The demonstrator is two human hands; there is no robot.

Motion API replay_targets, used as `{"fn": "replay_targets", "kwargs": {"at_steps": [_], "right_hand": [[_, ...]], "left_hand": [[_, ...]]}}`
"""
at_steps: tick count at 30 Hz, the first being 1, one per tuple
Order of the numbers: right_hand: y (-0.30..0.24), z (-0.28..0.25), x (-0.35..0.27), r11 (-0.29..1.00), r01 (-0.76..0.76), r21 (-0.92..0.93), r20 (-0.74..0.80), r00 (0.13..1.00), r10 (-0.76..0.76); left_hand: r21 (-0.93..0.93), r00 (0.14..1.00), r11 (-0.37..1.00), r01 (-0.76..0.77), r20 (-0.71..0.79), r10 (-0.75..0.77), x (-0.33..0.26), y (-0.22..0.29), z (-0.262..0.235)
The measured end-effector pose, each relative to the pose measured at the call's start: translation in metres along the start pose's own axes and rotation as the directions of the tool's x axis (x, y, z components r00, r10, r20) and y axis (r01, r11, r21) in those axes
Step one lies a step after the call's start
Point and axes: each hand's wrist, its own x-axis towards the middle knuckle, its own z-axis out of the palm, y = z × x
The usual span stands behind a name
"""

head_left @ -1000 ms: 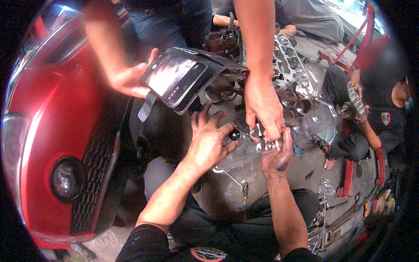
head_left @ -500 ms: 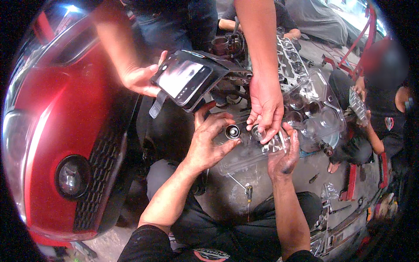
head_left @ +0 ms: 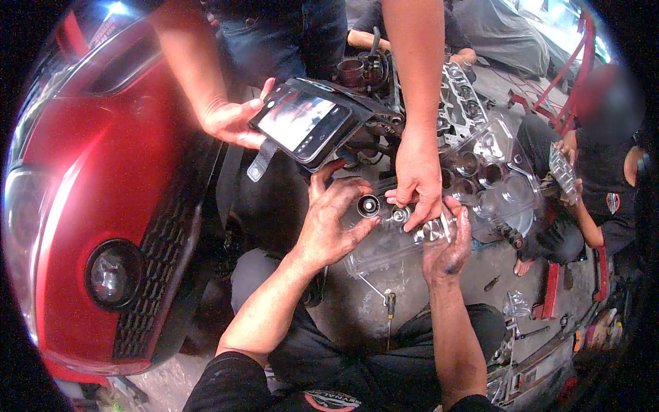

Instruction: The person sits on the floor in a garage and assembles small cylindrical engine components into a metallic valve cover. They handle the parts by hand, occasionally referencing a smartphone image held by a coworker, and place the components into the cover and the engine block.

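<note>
My left hand (head_left: 329,223) curves its finger and thumb around a small round metal cup (head_left: 368,206), whose hollow end faces up. My right hand (head_left: 446,244) grips the near right part of a clear plastic tray (head_left: 367,257), beside some shiny metal pieces (head_left: 432,231). Between my hands, another person's hand (head_left: 419,182) reaches down with its fingers at a second round metal piece (head_left: 400,214). That person's other hand (head_left: 233,123) holds a phone (head_left: 298,127) in a dark flip case above my left hand.
A red car's front end (head_left: 89,206) fills the left side. Beyond the tray lie a metal engine part (head_left: 463,96) and another clear moulded package (head_left: 511,168). A screwdriver (head_left: 390,305) is near my lap. At right a seated co-worker holds a grey blister-like sheet (head_left: 563,172).
The other person's fingers have loosened around the second round metal piece, which now shows between them. The phone has shifted slightly right and down. My hands stay almost in place.
</note>
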Motion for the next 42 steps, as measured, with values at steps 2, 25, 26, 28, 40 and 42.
{"fn": "replay_targets", "kwargs": {"at_steps": [2,25,26,28,40,42], "right_hand": [[0.0,0.002,-0.001,1.0,-0.005,-0.005,-0.01,1.0,0.005],[0.001,0.008,-0.001,1.0,-0.001,0.007,-0.018,1.0,0.001],[0.001,0.008,-0.001,1.0,0.001,0.021,-0.025,1.0,0.0],[0.005,0.01,-0.002,0.999,0.004,0.048,-0.037,0.999,-0.002],[-0.004,0.014,-0.002,0.991,-0.115,0.074,0.235,0.967,0.095],[0.003,0.009,0.004,0.999,-0.039,-0.016,0.195,0.98,0.041]], "left_hand": [[0.019,1.0,1.0,-0.012,0.017,0.012,0.0,0.0,0.0],[-0.132,1.0,0.991,-0.005,0.0,0.005,-0.006,0.021,-0.017],[-0.128,1.0,0.992,0.001,0.003,-0.001,-0.006,0.02,-0.017],[-0.136,1.0,0.991,0.014,-0.001,-0.014,-0.007,0.017,-0.019],[-0.274,1.0,0.962,0.013,-0.006,-0.015,-0.013,0.037,-0.028],[-0.627,0.965,0.738,0.249,0.099,-0.242,-0.019,0.056,-0.029]]}}
